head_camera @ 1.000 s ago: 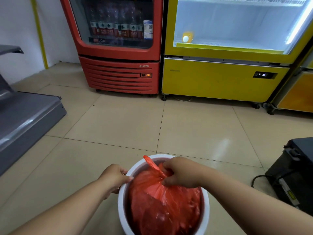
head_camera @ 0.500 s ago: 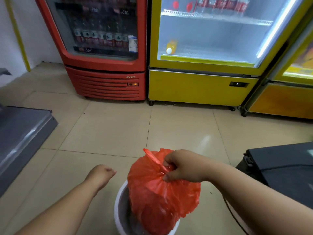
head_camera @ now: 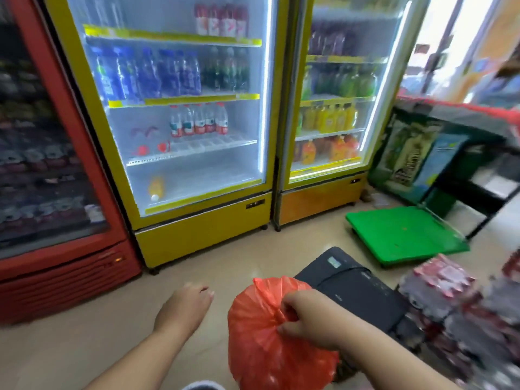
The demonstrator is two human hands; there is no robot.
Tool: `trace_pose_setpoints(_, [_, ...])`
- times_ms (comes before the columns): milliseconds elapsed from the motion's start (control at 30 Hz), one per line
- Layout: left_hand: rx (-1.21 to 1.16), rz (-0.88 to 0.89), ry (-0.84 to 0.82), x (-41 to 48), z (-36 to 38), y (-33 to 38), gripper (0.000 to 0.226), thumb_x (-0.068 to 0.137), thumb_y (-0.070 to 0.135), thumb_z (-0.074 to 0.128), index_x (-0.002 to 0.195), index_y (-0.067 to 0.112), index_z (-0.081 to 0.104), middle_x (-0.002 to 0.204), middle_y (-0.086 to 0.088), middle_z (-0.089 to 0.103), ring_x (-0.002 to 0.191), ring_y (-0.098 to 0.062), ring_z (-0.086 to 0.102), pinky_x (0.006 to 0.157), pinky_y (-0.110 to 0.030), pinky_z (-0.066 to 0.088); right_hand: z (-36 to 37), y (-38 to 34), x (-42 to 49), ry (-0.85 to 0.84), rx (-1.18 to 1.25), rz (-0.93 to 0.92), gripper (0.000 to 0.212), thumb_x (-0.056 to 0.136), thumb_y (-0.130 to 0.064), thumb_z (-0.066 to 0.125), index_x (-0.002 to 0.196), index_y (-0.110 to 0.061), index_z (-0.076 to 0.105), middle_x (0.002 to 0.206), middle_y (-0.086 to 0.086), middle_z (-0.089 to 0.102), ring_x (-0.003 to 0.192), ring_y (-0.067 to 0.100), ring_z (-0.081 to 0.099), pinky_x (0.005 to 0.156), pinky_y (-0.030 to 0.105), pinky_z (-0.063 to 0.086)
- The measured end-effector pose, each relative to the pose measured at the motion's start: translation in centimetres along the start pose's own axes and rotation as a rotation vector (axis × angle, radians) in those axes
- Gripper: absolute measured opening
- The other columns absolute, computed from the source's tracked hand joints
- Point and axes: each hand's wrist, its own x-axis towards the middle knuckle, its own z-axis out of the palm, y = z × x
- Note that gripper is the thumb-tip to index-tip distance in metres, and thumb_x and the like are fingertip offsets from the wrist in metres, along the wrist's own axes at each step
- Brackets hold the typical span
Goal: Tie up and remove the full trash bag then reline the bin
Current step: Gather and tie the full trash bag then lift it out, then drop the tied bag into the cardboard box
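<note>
Red metal frames the drinks cooler (head_camera: 59, 266) at the far left, its glass door dark and its shelves blurred. Next to it stands a lit yellow cooler (head_camera: 202, 235) with blue, green and clear bottles on its shelves and a single orange bottle lying on the bottom one. Below, over the beige tiled floor (head_camera: 70, 350), the left hand (head_camera: 187, 306) hovers with its fingers loosely extended, holding nothing and touching nothing. A sliver of the white bin (head_camera: 204, 386) shows at the bottom edge, just left of the orange-red trash bag (head_camera: 267, 347). The bag hangs full and bulging, its mouth gathered into a twisted neck. Its lower end runs out of view, so whether it touches the bin cannot be told. The right hand (head_camera: 308, 319) grips that neck, fingers curled tightly round the bunched plastic. Behind it stands a second yellow cooler (head_camera: 320, 204) stocked with orange drinks. A black machine (head_camera: 357, 285) sits on the floor just right of the bag, a green platform cart (head_camera: 402, 237) lies flat beyond it, and wrapped bottle packs (head_camera: 450, 302) are stacked at the far right, blurred.
</note>
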Motion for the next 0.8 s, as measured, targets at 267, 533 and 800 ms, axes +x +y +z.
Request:
trace_pose_setpoints(267, [0.214,0.630,-0.021,-5.4,-1.3,19.6,0.040,0.093,0.041,0.043,0.125,0.020,0.057,0.131,-0.002,0.058,0.119,-0.020,0.055,0.096,-0.034,0.047,-3.7,4.4,-15.5,0.283,-0.004,0.438,0.019,0.087,-0.027,0.058,0.097,-0.011,0.061,0.108,0.015,0.063,0.102,0.030,0.059,0.073,0.031,0.041])
trace_pose_setpoints(533, [0.261,1.145,-0.144,-21.3,4.9,35.8,0.038,0.092,0.037,0.048,0.121,0.015,0.059,0.127,-0.013,0.057,0.118,-0.030,0.054,0.095,-0.038,0.045,-2.4,9.1,-34.9,0.515,0.122,0.842,0.020,0.084,-0.020,0.059,0.100,-0.009,0.063,0.116,0.016,0.064,0.109,0.030,0.059,0.085,0.031,0.045])
trace_pose_setpoints(800, [0.270,1.633,-0.217,-44.1,12.6,46.4,0.039,0.093,0.042,0.044,0.119,0.017,0.059,0.122,-0.007,0.059,0.114,-0.029,0.055,0.094,-0.040,0.047,2.9,11.1,-58.8,0.661,0.242,1.265,0.019,0.086,-0.026,0.059,0.100,-0.014,0.061,0.118,0.015,0.063,0.109,0.030,0.059,0.085,0.032,0.046])
